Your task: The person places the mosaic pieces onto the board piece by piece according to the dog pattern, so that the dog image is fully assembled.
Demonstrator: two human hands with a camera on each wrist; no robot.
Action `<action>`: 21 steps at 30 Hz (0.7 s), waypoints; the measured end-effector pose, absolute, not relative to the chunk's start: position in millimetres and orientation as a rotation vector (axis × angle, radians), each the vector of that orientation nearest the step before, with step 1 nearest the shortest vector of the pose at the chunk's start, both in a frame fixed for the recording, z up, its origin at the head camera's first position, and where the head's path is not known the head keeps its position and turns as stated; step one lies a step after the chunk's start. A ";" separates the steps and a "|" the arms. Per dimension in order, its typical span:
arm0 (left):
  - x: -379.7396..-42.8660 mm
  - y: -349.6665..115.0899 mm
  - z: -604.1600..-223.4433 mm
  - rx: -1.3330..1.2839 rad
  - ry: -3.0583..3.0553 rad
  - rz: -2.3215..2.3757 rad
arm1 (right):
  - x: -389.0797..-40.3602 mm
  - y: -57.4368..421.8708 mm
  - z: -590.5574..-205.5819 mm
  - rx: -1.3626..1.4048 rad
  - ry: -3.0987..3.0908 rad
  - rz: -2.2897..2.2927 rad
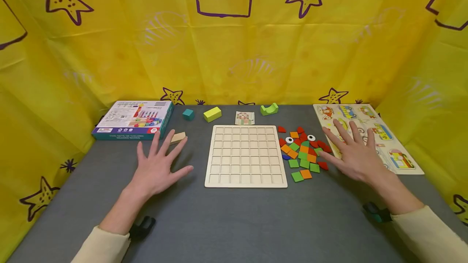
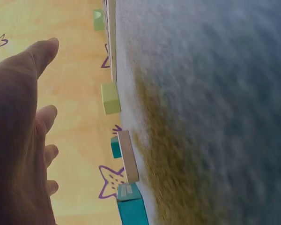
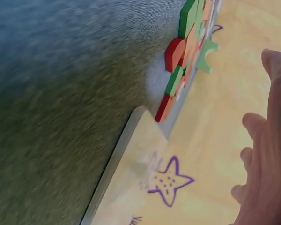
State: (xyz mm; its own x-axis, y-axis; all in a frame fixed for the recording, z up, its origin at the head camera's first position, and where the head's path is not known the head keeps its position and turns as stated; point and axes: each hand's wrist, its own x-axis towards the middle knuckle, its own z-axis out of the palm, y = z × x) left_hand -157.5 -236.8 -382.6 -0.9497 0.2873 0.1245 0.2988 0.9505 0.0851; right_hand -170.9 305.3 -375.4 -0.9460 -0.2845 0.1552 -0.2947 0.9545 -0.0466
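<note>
My left hand (image 1: 155, 171) hovers over the grey table with fingers spread and holds nothing. Its fingertips overlap a plain wooden block (image 1: 178, 138) in the head view. On the other side, my right hand (image 1: 356, 155) is spread over the near-left part of a wooden picture puzzle board (image 1: 404, 149), also holding nothing. Its thumb points toward a loose pile of green, orange and red tiles (image 1: 304, 163), which includes two round eye pieces (image 1: 311, 137). Between the hands lies a square wooden grid board (image 1: 245, 152) with bare cells.
A teal-edged toy box (image 1: 133, 120) lies at the back left. Along the back are a teal cube (image 1: 188, 114), a yellow block (image 1: 212, 114), a small pattern card (image 1: 244, 118) and a green arched block (image 1: 269, 109). Yellow cloth (image 1: 234, 60) hangs behind the table.
</note>
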 end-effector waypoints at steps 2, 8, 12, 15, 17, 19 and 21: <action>-158.5 -233.6 -382.2 -0.453 -2.986 -0.163 | -174.1 300.2 -374.6 0.438 -2.962 0.116; -165.6 -220.0 -383.6 -0.479 -2.986 -0.191 | -188.3 282.3 -375.7 0.464 -2.954 0.206; -172.6 -211.3 -385.4 -0.494 -3.013 -0.233 | -200.4 272.5 -378.3 0.502 -2.959 0.268; -177.3 -206.7 -386.3 -0.511 -3.021 -0.287 | -211.3 265.4 -379.9 0.498 -2.969 0.294; -180.3 -204.7 -387.6 -0.532 -3.019 -0.332 | -219.4 261.0 -380.9 0.494 -2.968 0.315; -183.3 -203.1 -389.1 -0.552 -3.018 -0.386 | -227.4 257.0 -381.6 0.493 -2.969 0.338; -186.6 -202.5 -391.6 -0.590 -3.005 -0.455 | -234.8 253.0 -381.9 0.505 -2.968 0.373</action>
State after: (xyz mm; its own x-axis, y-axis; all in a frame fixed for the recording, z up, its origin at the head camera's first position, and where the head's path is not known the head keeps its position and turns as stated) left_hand -186.6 -202.5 -391.6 -0.9263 0.3634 0.1000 0.3767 0.8841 0.2764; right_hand -234.8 253.0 -381.9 -0.9390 -0.3114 0.1459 -0.3378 0.9147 -0.2218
